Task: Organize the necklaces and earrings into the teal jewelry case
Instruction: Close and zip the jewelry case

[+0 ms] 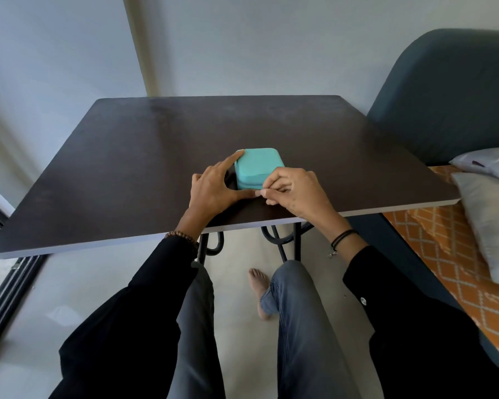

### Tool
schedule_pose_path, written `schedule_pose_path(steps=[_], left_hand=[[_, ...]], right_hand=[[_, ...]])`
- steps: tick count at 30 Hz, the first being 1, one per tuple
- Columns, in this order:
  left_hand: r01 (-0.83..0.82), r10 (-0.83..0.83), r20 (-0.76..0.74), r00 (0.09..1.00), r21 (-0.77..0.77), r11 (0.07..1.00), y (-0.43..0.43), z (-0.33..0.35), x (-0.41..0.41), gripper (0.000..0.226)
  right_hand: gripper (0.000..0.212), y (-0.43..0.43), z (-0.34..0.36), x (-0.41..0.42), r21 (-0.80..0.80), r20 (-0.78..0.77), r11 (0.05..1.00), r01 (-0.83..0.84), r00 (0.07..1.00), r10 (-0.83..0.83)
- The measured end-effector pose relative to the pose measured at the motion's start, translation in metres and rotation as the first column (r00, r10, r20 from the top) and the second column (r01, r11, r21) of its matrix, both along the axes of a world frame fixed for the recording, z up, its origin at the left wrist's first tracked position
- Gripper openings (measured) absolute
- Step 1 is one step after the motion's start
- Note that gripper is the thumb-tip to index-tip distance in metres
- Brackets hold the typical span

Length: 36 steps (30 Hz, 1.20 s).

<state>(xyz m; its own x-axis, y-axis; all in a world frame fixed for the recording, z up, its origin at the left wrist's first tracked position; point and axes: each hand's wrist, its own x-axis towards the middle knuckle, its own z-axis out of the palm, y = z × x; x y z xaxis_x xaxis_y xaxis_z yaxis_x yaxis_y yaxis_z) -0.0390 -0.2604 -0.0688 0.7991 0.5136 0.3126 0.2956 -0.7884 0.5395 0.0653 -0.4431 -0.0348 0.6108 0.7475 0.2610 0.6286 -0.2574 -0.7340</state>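
The teal jewelry case lies closed on the dark table, near its front edge. My left hand braces the case: the index finger touches its far left corner and the thumb lies along the table in front of it. My right hand sits at the case's front right corner with curled fingers, pinching something small at the zipper line; it looks like the zipper pull, too small to be sure. No necklaces or earrings are in view.
A bed with an orange patterned sheet and grey pillows stands to the right, its blue-grey headboard behind the table's right corner. The table's black metal legs are under it, in front of my knees.
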Motion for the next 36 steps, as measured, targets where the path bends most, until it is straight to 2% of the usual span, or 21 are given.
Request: schedule_pose_path(steps=[3, 9, 16, 23, 28, 36], left_hand=[[-0.008, 0.008, 0.008, 1.0, -0.019, 1.0, -0.001, 0.001, 0.0, 0.098], [-0.008, 0.008, 0.008, 1.0, -0.025, 1.0, 0.002, -0.002, 0.001, 0.1], [0.004, -0.003, 0.024, 1.0, -0.031, 1.0, 0.003, -0.003, 0.002, 0.098], [-0.002, 0.003, 0.034, 0.999, -0.005, 1.0, 0.001, -0.003, 0.003, 0.096], [0.009, -0.009, 0.043, 0.999, -0.014, 1.0, 0.004, -0.005, 0.004, 0.096], [0.049, -0.048, 0.043, 0.998, -0.028, 0.998, 0.008, -0.005, 0.005, 0.096]], right_hand=[[0.014, -0.007, 0.0, 0.005, 0.018, -0.049, 1.0, 0.017, 0.999, -0.016], [0.012, -0.022, 0.0, 0.021, 0.011, 0.017, 0.997, 0.076, 0.997, -0.076], [0.005, -0.021, 0.003, 0.046, -0.004, 0.159, 0.987, 0.162, 0.974, -0.159], [0.012, 0.011, 0.0, 0.072, -0.004, 0.292, 0.974, 0.225, 0.932, -0.214], [0.02, 0.039, 0.006, 0.086, -0.03, 0.346, 0.979, 0.203, 0.921, -0.181], [0.033, 0.063, 0.011, 0.091, -0.097, 0.276, 0.992, 0.079, 0.96, -0.049]])
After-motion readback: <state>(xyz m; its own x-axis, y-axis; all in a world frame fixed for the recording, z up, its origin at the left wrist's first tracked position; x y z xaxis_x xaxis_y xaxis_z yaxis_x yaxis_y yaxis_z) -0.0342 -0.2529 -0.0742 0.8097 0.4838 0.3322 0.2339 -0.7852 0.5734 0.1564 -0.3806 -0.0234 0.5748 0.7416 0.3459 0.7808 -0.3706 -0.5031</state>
